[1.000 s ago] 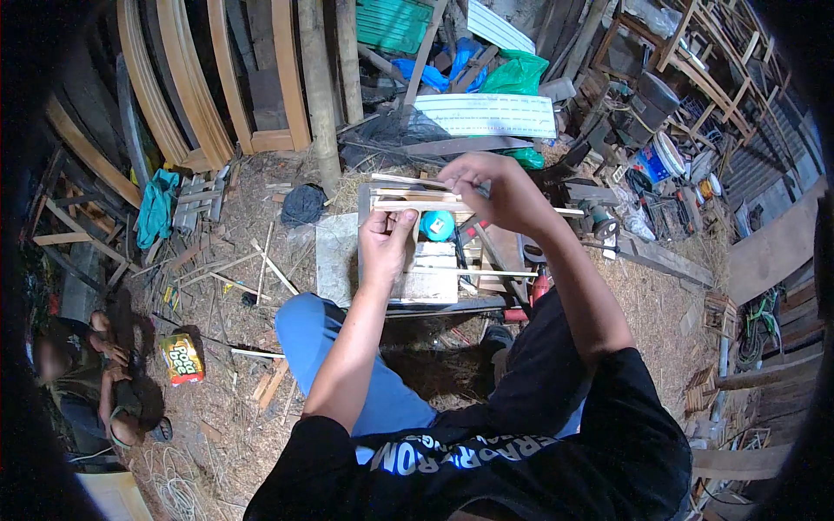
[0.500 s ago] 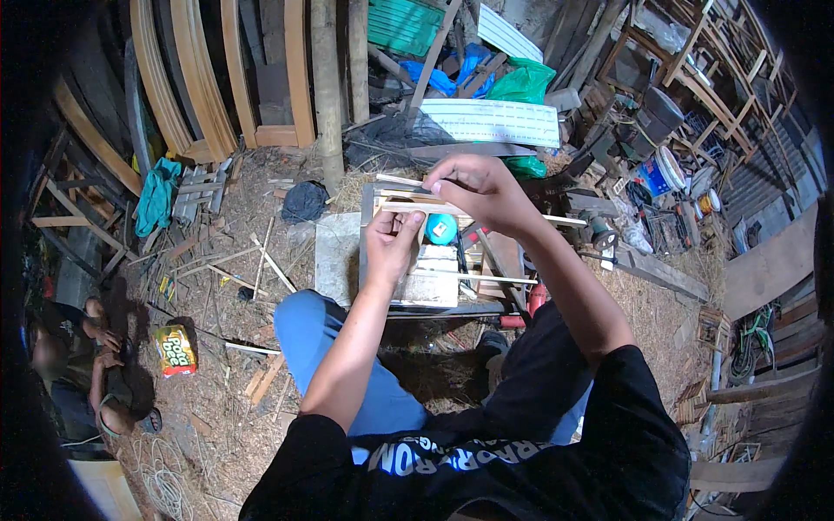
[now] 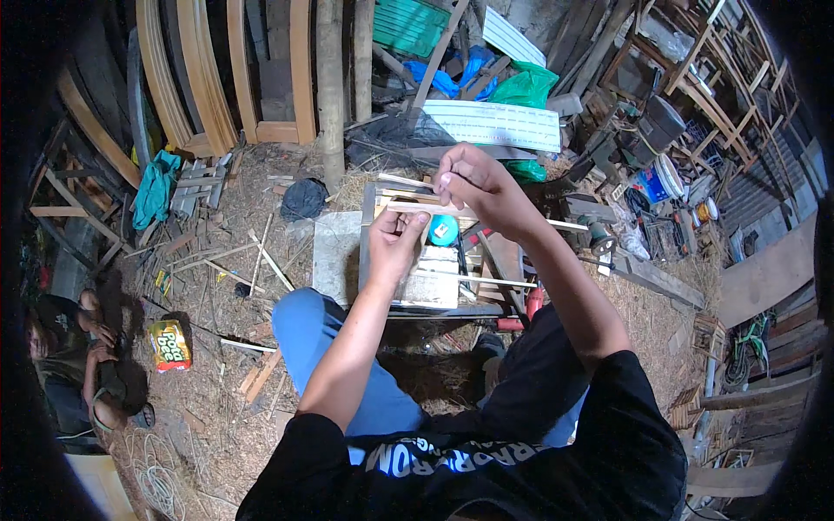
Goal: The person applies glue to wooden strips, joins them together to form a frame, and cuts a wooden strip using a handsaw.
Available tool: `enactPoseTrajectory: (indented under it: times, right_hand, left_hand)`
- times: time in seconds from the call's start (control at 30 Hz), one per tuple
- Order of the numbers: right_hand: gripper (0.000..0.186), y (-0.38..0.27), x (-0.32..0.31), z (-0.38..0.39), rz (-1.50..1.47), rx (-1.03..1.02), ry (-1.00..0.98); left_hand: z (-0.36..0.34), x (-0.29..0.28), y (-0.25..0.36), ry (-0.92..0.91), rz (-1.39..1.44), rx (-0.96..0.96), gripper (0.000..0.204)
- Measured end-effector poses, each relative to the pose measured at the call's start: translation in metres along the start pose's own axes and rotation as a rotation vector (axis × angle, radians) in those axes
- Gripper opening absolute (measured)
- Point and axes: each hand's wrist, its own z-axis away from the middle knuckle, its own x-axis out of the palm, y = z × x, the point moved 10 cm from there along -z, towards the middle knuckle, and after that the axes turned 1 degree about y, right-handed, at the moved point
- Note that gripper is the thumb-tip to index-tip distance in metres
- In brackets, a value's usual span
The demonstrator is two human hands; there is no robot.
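Note:
My left hand (image 3: 393,243) pinches a pale wooden strip (image 3: 417,208) over a low makeshift worktable (image 3: 330,260). My right hand (image 3: 478,187) is raised at the strips, fingers curled and closed; what lies in them I cannot make out. A turquoise round object (image 3: 442,230) sits just right of my left hand, among more thin strips (image 3: 495,280) and pale boards (image 3: 433,291). A red cylinder (image 3: 535,300) stands at the table's right front.
A seated person (image 3: 69,365) is at lower left beside a yellow snack bag (image 3: 171,346). Wooden frames (image 3: 200,78) lean behind. A white bucket (image 3: 662,182), scrap wood (image 3: 217,260) and planks (image 3: 756,260) surround me. A wooden post (image 3: 332,104) rises beyond the table.
My right hand moved left along the strips, then rose slightly with its fingers curling higher. My left hand stays on its strip, shifted slightly right.

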Motion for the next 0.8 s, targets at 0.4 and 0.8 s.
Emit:
enactPoseTrajectory:
  times: [0.4, 0.8]
  right_hand:
    - [0.020, 0.0011, -0.0019, 0.0040, 0.024, 0.064, 0.030]
    - [0.019, 0.0079, -0.0082, 0.0009, -0.125, 0.085, 0.083]
  left_hand:
    - [0.0013, 0.0016, 0.0045, -0.005, 0.027, 0.015, 0.022]
    - [-0.0002, 0.0002, -0.0009, -0.006, 0.046, 0.004, 0.021]
